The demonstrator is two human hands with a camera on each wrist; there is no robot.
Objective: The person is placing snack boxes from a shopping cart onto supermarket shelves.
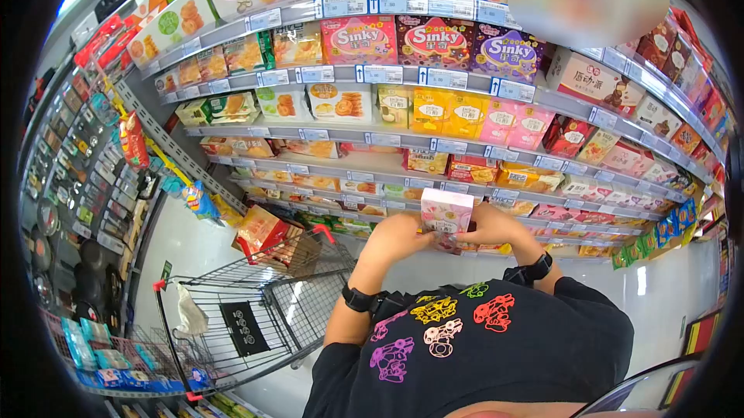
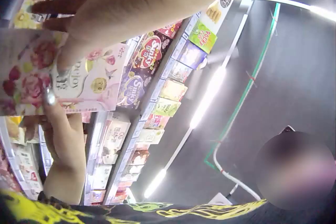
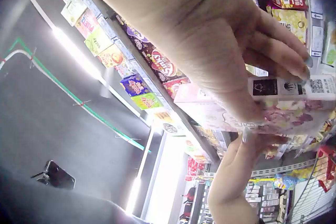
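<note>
A pink flower-printed biscuit box (image 1: 448, 210) stands upright between both hands, in front of the shelves. Its rose-patterned face (image 2: 86, 79) carries "Pejoy" lettering, and one narrow side (image 3: 294, 88) shows a square printed code. My left hand (image 1: 399, 238) grips the box at its left edge, the thumb lying on the front face. From the other edge my right hand (image 1: 496, 226) holds it too, its thumb pressed on the same face near the left thumb. In the right wrist view, the right fingers (image 3: 278, 50) reach along the side of the box.
Shelves ahead hold rows of snack boxes, among them Sinky boxes (image 1: 435, 40) and yellow boxes (image 1: 449, 112). A shopping cart (image 1: 256, 294) stands at the left with a red package (image 1: 267, 232) near its front. Hanging snack packets (image 1: 133, 141) line the left shelf end.
</note>
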